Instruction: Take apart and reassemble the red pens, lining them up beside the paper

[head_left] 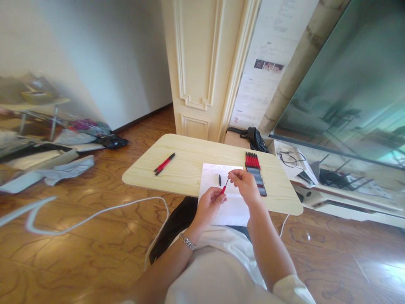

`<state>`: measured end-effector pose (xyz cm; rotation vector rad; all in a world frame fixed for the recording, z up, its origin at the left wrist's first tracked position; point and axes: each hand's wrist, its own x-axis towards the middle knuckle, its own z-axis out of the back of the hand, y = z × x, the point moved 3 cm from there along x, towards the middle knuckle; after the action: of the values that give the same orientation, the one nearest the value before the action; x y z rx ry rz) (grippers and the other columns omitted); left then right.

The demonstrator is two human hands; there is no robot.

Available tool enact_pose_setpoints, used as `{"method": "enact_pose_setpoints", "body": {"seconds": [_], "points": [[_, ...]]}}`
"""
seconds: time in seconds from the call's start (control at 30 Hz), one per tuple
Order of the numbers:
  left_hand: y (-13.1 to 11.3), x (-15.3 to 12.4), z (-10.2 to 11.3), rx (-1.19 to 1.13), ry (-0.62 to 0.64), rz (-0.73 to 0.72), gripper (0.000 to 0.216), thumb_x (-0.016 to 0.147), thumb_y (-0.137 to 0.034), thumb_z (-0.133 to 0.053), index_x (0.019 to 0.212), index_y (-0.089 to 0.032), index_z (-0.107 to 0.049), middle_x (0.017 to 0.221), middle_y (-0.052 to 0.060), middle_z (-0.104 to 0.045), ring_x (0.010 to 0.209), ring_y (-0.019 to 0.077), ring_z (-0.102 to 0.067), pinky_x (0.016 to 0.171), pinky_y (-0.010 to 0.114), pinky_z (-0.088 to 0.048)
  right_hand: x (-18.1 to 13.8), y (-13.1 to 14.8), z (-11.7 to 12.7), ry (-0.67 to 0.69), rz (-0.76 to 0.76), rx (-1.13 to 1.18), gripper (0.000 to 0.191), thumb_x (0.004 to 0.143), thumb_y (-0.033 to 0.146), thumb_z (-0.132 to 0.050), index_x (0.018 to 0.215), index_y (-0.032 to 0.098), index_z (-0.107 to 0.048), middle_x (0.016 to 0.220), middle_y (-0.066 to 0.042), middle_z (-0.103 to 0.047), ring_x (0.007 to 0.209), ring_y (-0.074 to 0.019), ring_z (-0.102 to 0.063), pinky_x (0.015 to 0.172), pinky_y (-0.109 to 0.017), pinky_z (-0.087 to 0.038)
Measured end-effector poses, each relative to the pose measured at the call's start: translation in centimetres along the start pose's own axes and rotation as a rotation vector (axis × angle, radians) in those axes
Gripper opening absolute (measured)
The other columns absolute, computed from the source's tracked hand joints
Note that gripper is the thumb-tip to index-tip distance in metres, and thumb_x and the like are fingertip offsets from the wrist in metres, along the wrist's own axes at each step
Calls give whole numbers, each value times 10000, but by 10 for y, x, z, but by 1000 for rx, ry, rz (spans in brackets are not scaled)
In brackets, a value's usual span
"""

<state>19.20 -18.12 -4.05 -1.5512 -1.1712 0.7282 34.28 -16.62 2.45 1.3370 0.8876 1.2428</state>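
Over a white sheet of paper (pixel 234 213), my left hand (pixel 210 203) is closed around a red pen barrel (pixel 224 188). A thin dark refill (pixel 227 181) sticks up out of the barrel. At its upper end the fingertips of my right hand (pixel 244 183) are pinched together, covering that end. Lying on the paper just beyond my hands is a small black pen piece (pixel 220 180), detached from the barrel. To the left, red-and-black pens (pixel 165 164) lie side by side on the table. A row of several red-and-black pens (pixel 252 159) sits in a dark case (pixel 255 179) at right.
Everything rests on a small pale wooden table (pixel 186 147) with rounded corners. Behind it are a panelled pillar (pixel 205 55) and a black bag (pixel 257 139). A white low cabinet with cables (pixel 291 158) stands to the right. A white cord (pixel 120 205) crosses the floor at left.
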Motion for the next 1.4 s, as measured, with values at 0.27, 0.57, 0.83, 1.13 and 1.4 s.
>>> {"method": "enact_pose_setpoints", "body": {"seconds": [0.27,0.57,0.83,1.13,1.4], "points": [[-11,-2,3,-146,8,206,402,755,-384,-706,1056,-141,-598,886,104,-674,797,220,-678,772,387,-542,29,-35,-2,70,-51,-438,230,802,346,-559,916,185,-677,855,-55,-692,744,-163,-599,685,-292,-431],[-17,-3,3,-165,-36,225,344,749,-435,-695,928,-158,-599,808,65,-665,755,193,-660,730,369,-544,46,-49,-31,104,-208,-1065,226,785,390,-580,771,194,-692,889,-128,-697,854,-246,-624,719,-328,-407],[-9,2,6,-42,-20,94,347,745,-421,-705,929,-137,-627,864,83,-678,794,179,-652,759,308,-507,41,-38,-4,-21,-102,-130,315,745,398,-613,958,166,-624,741,-30,-659,600,-129,-548,551,-247,-397],[-3,2,4,3,8,43,332,754,-405,-693,935,-133,-632,804,57,-660,717,145,-620,679,274,-482,17,10,1,-70,3,392,294,745,354,-690,972,201,-581,813,-27,-667,641,-104,-554,567,-222,-417],[-1,3,5,38,13,28,304,777,-385,-674,937,-131,-622,773,44,-646,690,134,-602,647,259,-466,17,14,-1,-77,12,420,263,754,337,-689,948,201,-575,799,-21,-663,631,-100,-547,565,-223,-413]]}}
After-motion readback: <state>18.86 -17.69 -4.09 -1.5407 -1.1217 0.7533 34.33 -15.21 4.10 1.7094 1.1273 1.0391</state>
